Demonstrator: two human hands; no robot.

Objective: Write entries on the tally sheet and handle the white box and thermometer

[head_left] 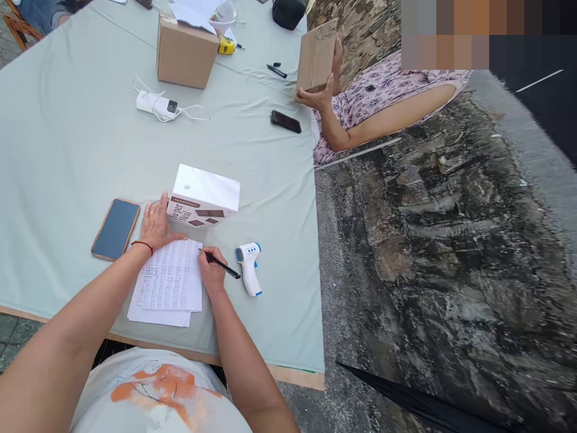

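Observation:
My left hand (156,224) lies with its fingers spread at the top left of a printed sheet (174,279), beside the left end of a white box with brown "Super Meal" lettering (205,195). Whether its fingertips press on the box I cannot tell. In my right hand (211,270) is a black pen (225,266), at the sheet's upper right edge. A second paper (160,317) shows from under the printed one. Left of my left hand is a smartphone in a brown case (116,229). A white and blue infrared thermometer (247,269) rests right of my right hand.
Across the cloth-covered table (90,138) stand a cardboard box (186,54), a white device with a cable (155,105), a yellow tape measure (226,46) and a black phone (285,121). At the right edge, another person's hands hold a cardboard box (315,57).

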